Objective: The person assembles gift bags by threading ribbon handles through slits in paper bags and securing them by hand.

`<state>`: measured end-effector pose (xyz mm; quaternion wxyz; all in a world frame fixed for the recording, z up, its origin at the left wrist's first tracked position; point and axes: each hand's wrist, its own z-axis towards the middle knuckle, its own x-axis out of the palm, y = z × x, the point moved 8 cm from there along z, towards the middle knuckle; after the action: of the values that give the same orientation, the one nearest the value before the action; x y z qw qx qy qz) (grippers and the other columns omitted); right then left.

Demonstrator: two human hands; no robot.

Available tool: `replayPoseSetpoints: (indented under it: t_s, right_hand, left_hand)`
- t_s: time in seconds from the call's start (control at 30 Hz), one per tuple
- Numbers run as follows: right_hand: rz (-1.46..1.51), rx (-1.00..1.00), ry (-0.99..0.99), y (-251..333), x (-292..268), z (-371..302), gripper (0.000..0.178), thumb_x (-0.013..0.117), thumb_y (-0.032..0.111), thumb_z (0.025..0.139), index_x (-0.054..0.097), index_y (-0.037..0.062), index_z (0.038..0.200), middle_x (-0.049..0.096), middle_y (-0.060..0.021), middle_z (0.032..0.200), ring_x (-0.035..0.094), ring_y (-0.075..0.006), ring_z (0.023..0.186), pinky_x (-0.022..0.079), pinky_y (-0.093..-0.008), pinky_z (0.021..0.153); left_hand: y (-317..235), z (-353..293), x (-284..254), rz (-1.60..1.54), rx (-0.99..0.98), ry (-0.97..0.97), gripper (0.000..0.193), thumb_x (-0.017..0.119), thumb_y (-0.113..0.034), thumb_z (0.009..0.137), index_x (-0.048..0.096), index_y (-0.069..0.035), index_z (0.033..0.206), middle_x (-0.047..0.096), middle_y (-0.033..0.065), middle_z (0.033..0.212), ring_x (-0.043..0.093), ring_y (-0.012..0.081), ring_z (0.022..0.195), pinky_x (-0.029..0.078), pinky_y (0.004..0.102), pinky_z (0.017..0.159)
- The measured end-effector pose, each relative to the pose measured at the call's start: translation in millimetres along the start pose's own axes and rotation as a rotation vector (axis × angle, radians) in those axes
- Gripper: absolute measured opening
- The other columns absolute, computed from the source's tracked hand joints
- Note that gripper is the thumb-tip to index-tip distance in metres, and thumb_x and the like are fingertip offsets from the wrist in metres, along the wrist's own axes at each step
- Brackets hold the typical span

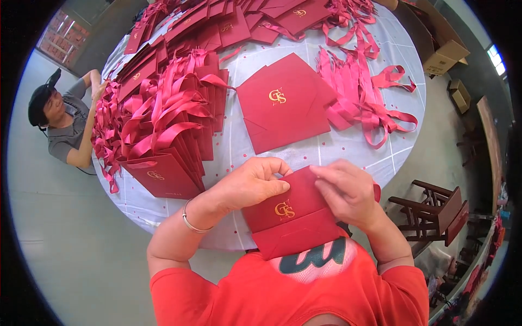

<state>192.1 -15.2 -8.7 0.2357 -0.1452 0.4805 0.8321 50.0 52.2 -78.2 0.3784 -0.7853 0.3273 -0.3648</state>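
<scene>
A dark red paper gift bag (280, 225) with a gold emblem lies folded flat against my chest at the table's near edge. My left hand (255, 182) pinches its top edge on the left between thumb and fingers. At the top right corner, the fingertips of my right hand (348, 190) are closed on the same edge. A bit of pink-red material shows beside the right hand, its kind unclear. Just beyond my hands lies a stack of flat red bags (288, 117). Loose pink satin ribbons (353, 92) are spread to the right of that stack.
On the left, a thick row of bags with ribbon handles (163, 119) stands packed together. More red bags (234, 27) cover the far side of the white-clothed round table (380, 157). Another person (65, 119) is at the left edge. A wooden stool (432, 212) stands at right.
</scene>
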Motion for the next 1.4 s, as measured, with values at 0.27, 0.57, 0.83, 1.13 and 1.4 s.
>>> replayPoseSetpoints:
  t_s: [0.27,0.57,0.83,1.13,1.4]
  right_hand:
    - [-0.035,-0.112,0.028,4,16,-12,0.022,0.076,-0.004,0.068,0.068,0.0023,0.088,0.065,-0.0099,0.077,0.065,-0.0253,0.067,0.051,-0.0334,0.055]
    - [-0.078,-0.133,0.002,5,15,-10,0.022,0.077,-0.004,0.069,0.067,0.002,0.088,0.064,-0.0107,0.076,0.064,-0.0246,0.064,0.05,-0.0323,0.053]
    - [-0.058,-0.043,-0.065,-2,16,-4,0.017,0.078,0.003,0.073,0.066,0.004,0.085,0.063,-0.0091,0.074,0.064,-0.0244,0.063,0.051,-0.0328,0.052]
    - [-0.189,-0.158,-0.031,13,20,-3,0.018,0.076,-0.002,0.072,0.066,0.0018,0.086,0.063,-0.0118,0.073,0.063,-0.0266,0.061,0.05,-0.0336,0.051]
    - [-0.303,-0.191,0.062,18,29,1,0.015,0.073,0.001,0.074,0.064,0.0038,0.085,0.061,-0.0095,0.076,0.062,-0.0249,0.061,0.049,-0.0343,0.05]
  left_hand:
    - [0,2,-1,0.108,0.019,-0.021,0.018,0.053,0.0,0.096,0.055,0.001,0.114,0.067,0.0043,0.099,0.061,0.0055,0.089,0.05,0.0221,0.077]
    - [-4,0,1,0.049,-0.012,-0.025,0.024,0.048,0.004,0.094,0.054,0.003,0.118,0.066,0.0053,0.106,0.061,0.0072,0.094,0.05,0.023,0.082]
    - [-6,-2,4,0.014,-0.021,-0.007,0.025,0.047,0.004,0.095,0.054,0.002,0.119,0.066,0.0069,0.106,0.061,0.0083,0.095,0.051,0.024,0.082]
    - [-6,-2,4,0.054,0.016,0.039,0.027,0.05,0.003,0.096,0.052,0.001,0.123,0.065,0.0073,0.11,0.061,0.0092,0.099,0.05,0.0248,0.085]
    - [-6,-1,4,0.153,0.07,-0.029,0.019,0.046,0.006,0.095,0.055,0.003,0.112,0.068,0.0063,0.098,0.061,0.0077,0.091,0.05,0.0233,0.076]
